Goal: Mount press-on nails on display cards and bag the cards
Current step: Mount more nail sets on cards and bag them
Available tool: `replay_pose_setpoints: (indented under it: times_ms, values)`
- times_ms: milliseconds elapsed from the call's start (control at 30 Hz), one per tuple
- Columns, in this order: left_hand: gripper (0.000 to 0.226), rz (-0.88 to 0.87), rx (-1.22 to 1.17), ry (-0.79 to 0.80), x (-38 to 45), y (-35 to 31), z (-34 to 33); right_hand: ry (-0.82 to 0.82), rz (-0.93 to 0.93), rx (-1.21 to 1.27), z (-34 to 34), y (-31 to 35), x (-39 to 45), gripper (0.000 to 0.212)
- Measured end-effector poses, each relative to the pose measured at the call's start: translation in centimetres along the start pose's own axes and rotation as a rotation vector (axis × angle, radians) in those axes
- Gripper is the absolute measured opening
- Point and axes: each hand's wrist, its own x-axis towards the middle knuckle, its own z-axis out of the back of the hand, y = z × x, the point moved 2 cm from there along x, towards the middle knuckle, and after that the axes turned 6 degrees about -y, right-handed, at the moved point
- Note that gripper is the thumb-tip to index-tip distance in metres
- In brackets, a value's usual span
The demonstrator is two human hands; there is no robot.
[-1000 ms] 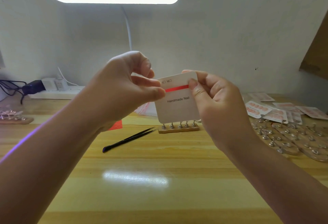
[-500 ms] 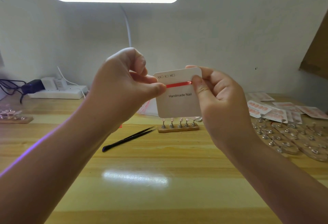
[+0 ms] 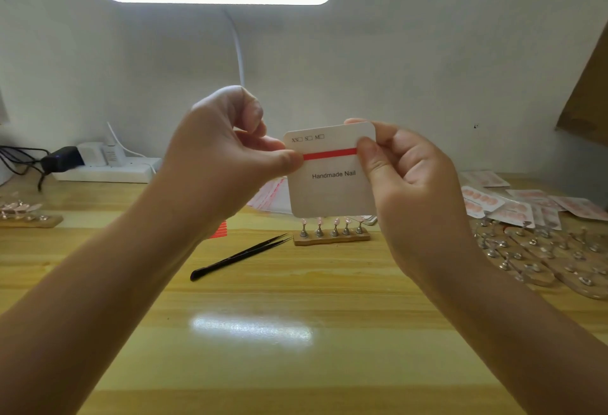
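Hands [image 3: 227, 151] [image 3: 408, 171] pinch matte rounded-corner card [image 3: 332, 194] w/ red strip [image 3: 329, 154].

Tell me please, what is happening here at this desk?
A person holds a white card up with both hands. The left hand and right hand pinch the ends of a red strip across it. No nails are on the card yet. Tweezers and a nail stand lie on the desk.

Wooden table [image 3: 296, 365] (tweezers [image 3: 241, 255], nail stand [image 3: 331, 237])
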Motion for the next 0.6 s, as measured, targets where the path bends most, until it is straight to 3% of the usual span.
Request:
replay_pose_setpoints:
  times_ms: [467, 600]
  values:
    - [0.039, 0.061, 0.102, 0.023, 0.11, -0.19, 0.62, 0.044, -0.007, 0.023, -0.13, 0.11, -0.33, 0.019]
    - [0.053, 0.141, 0.123, 0.023, 0.25, 0.10, 0.71, 0.031, -0.092, 0.060, 0.07, -0.47, -0.12, 0.019]
